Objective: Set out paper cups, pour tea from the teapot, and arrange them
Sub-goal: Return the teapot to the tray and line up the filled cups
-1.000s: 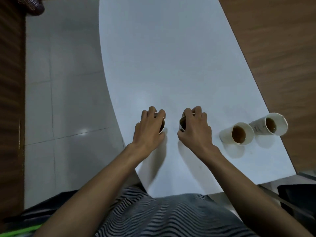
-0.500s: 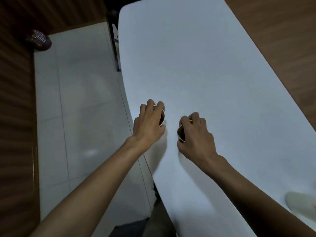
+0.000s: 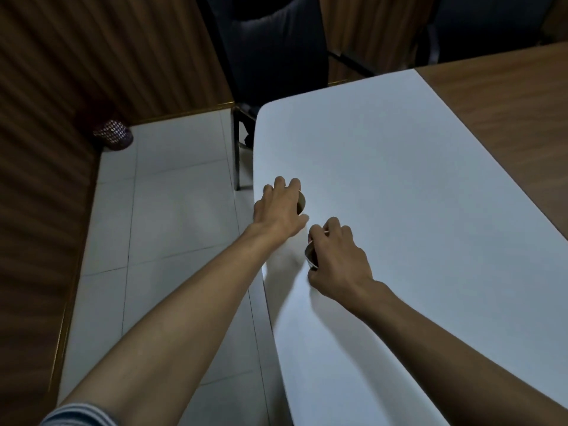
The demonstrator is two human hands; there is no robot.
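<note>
Each of my hands grips a paper cup of tea from above, near the left edge of the white table (image 3: 399, 167). My left hand (image 3: 281, 207) covers the farther cup (image 3: 301, 203), of which only the rim and dark tea show on the right side. My right hand (image 3: 336, 256) is closed over the nearer cup (image 3: 309, 255), whose rim peeks out at the left. The two cups stand close together, apart from each other. No teapot is in view.
A dark chair (image 3: 270, 50) stands at the table's far end. A brown wooden tabletop (image 3: 507, 112) adjoins the white one on the right. Pale floor tiles (image 3: 166, 210) lie left of the table, with a mesh bin (image 3: 113, 135) in the corner by the wooden wall.
Both hands have carried their cups away to the left along the table edge. The two other filled cups at the right have dropped out of view, and the chair has appeared.
</note>
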